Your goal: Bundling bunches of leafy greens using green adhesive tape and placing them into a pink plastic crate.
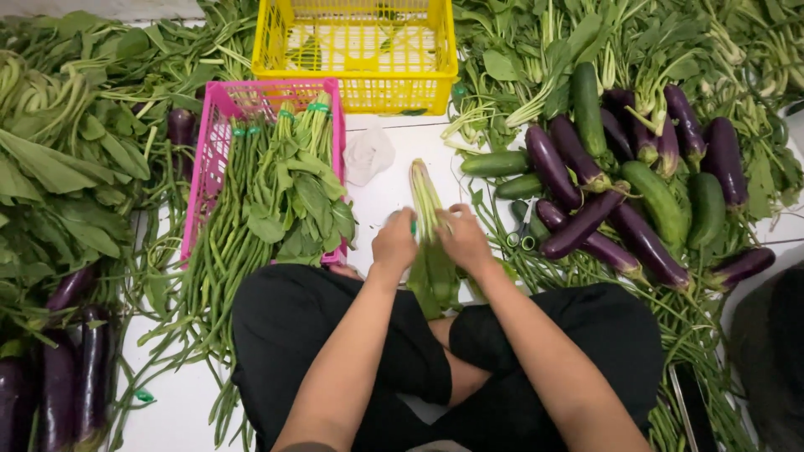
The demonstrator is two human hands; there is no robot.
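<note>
Both hands meet around a bundle of leafy greens (426, 201) that lies on the white floor in front of my crossed legs, pale stalks pointing away, leaves toward me. My left hand (394, 243) grips the bundle's left side, with a bit of green band showing at its fingertips. My right hand (461, 237) closes on the bundle's right side. Scissors (521, 236) lie just right of my right hand.
A pink basket (209, 142) at left holds tied greens and long beans. A yellow basket (366, 50) stands behind it. Purple eggplants (586, 219) and cucumbers (657, 201) pile at right, more eggplants (59, 377) at lower left. Loose greens (67, 159) spread left and back. A crumpled white bag (367, 155) lies near the baskets.
</note>
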